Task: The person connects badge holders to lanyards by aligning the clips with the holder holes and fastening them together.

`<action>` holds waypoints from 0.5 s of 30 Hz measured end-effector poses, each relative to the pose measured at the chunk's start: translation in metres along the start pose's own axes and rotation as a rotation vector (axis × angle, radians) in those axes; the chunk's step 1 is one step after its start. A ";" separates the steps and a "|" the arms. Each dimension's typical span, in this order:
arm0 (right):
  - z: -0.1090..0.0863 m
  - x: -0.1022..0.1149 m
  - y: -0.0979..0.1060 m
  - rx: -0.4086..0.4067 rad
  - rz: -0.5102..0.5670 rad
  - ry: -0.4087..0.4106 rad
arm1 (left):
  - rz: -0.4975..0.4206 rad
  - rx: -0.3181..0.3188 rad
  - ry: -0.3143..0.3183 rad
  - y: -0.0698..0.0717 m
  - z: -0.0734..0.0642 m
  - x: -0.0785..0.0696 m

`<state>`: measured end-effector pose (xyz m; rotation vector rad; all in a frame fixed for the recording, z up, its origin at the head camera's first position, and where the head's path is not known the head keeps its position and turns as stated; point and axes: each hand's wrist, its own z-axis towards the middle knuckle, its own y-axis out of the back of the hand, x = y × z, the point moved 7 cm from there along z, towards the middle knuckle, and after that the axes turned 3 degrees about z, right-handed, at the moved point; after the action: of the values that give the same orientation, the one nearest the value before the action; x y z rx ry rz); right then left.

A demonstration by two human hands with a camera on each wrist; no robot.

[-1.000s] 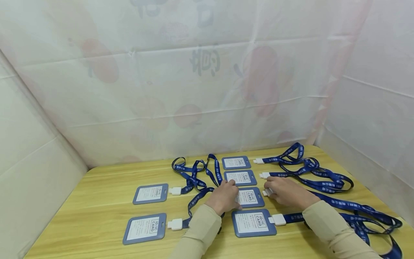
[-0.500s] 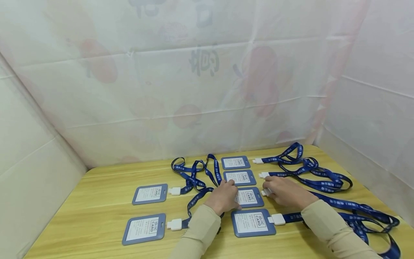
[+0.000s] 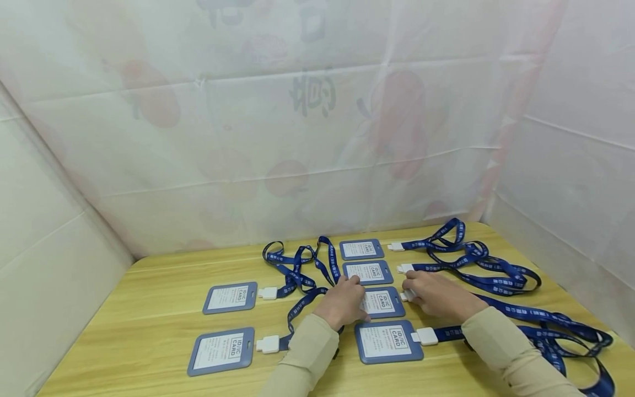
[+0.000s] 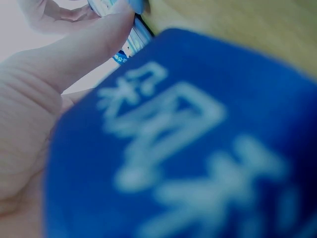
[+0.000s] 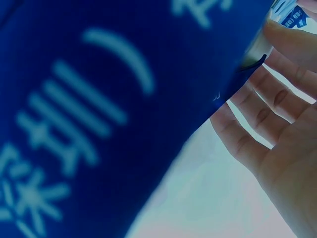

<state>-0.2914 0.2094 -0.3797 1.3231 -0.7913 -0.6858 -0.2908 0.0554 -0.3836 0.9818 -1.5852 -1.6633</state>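
Observation:
In the head view my left hand (image 3: pixel 343 302) grips the left end of a blue-framed ID badge holder (image 3: pixel 383 302), the third one down in the right column. Its thumb lies on the holder's edge in the left wrist view, where a blue strap (image 4: pixel 178 139) fills much of the picture. My right hand (image 3: pixel 439 295) pinches the white clip (image 3: pixel 408 296) of a blue lanyard (image 3: pixel 526 312). A short gap separates this clip from the holder's slotted end. From the right wrist, the clip (image 5: pixel 258 49) shows between thumb and fingers, beside the blurred strap (image 5: pixel 99 109).
Below, another badge holder (image 3: pixel 384 342) has a white clip (image 3: pixel 425 336) at its slot. Two holders (image 3: pixel 368 272) (image 3: pixel 361 249) lie above, clips beside them. Two more (image 3: pixel 230 298) (image 3: pixel 221 351) lie left with their lanyards (image 3: pixel 297 270). Wooden table (image 3: pixel 149 309); white cloth walls (image 3: pixel 248 138) surround it.

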 end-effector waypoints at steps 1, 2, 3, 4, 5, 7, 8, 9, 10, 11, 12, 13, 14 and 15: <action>0.000 0.000 0.000 0.002 0.002 0.000 | -0.001 0.000 -0.001 0.000 0.000 0.000; 0.000 0.000 0.000 0.005 0.005 0.001 | -0.002 0.000 -0.001 0.000 0.000 0.000; 0.000 0.001 0.000 0.006 0.008 0.004 | -0.002 -0.001 -0.002 0.000 0.000 0.000; 0.000 0.001 0.000 0.008 0.012 0.005 | -0.002 0.000 -0.003 0.000 0.000 0.000; 0.000 0.001 0.000 0.008 0.016 0.007 | -0.002 0.001 -0.003 0.000 0.000 0.000; 0.000 0.001 0.000 0.010 0.021 0.010 | -0.001 0.002 -0.003 0.000 0.000 -0.001; 0.000 0.002 0.000 0.011 0.023 0.012 | -0.001 0.003 -0.002 0.000 0.000 -0.001; 0.000 0.002 0.000 0.011 0.025 0.014 | 0.000 0.004 -0.002 0.000 0.000 -0.001; 0.000 0.002 0.000 0.011 0.026 0.015 | 0.001 0.005 -0.002 0.000 0.001 -0.001; 0.000 0.002 0.000 0.010 0.027 0.017 | 0.001 0.005 -0.001 0.000 0.001 -0.001; 0.000 0.002 0.001 0.009 0.026 0.019 | 0.002 0.004 -0.001 0.000 0.001 -0.001; 0.000 0.002 0.001 0.007 0.024 0.022 | 0.004 0.004 0.000 0.000 0.001 -0.001; 0.000 0.003 0.001 0.005 0.023 0.024 | 0.003 0.004 0.000 0.000 0.001 -0.001; 0.000 0.003 0.001 0.004 0.021 0.025 | 0.004 0.003 0.000 0.000 0.001 -0.001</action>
<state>-0.2894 0.2075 -0.3782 1.3224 -0.7855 -0.6496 -0.2907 0.0565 -0.3834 0.9798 -1.5889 -1.6588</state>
